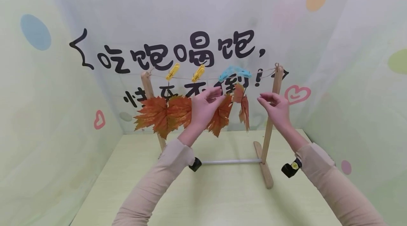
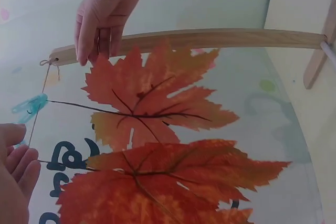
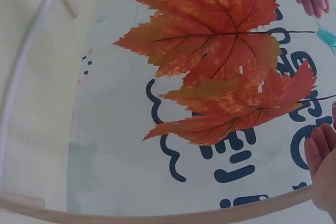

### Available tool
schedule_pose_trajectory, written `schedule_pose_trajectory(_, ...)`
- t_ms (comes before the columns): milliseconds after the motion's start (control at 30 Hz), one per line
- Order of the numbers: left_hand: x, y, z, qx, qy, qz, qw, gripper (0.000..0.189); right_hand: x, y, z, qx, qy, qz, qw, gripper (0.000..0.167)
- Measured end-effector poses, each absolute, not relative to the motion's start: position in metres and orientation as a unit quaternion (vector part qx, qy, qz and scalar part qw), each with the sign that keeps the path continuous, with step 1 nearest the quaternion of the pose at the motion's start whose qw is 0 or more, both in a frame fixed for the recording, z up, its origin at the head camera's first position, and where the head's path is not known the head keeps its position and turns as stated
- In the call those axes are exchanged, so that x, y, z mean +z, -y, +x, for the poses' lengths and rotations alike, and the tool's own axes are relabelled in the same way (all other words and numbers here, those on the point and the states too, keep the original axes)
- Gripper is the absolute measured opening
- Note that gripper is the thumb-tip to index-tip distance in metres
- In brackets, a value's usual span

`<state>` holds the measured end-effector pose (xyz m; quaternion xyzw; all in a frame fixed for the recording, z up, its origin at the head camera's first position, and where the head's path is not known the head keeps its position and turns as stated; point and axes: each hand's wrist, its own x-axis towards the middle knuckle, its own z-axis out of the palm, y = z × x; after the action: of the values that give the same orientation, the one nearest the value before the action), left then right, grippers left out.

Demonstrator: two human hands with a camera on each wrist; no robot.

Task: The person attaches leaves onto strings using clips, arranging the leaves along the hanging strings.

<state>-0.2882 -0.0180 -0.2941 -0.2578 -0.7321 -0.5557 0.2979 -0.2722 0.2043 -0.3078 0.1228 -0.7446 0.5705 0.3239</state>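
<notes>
My left hand (image 1: 205,107) is raised before the line with relaxed fingers, covering parts of the leaves behind it. In the left wrist view, its fingers come close to a blue clothespin (image 2: 34,106). My right hand (image 1: 276,107) hovers right of the rightmost leaf (image 1: 244,109), fingers loosely bent and nothing between them. Orange-red maple leaves (image 1: 159,114) hang by thin dark stems from a twine line (image 1: 184,78). Two yellow clothespins (image 1: 172,71) clip the line on the left; blue clothespins (image 1: 241,73) sit farther right. In the right wrist view, one leaf (image 3: 236,111) hangs turned partly edge-on.
The twine is tied between two wooden posts (image 1: 272,123) of a stand. A white rod (image 1: 232,161) joins them low down, and a wooden foot (image 1: 265,169) rests on the pale table (image 1: 222,197). Behind hangs a printed cloth (image 1: 190,6) with black characters and coloured dots.
</notes>
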Motion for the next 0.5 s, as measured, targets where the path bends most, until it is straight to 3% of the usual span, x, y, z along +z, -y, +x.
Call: schedule_pose_trajectory(500,-0.334,0.079,-0.278,-0.484,0.778,-0.256,0.308,0.028,-0.342,-0.24,-0.249,0.542,0.768,0.141,0.309,0.021)
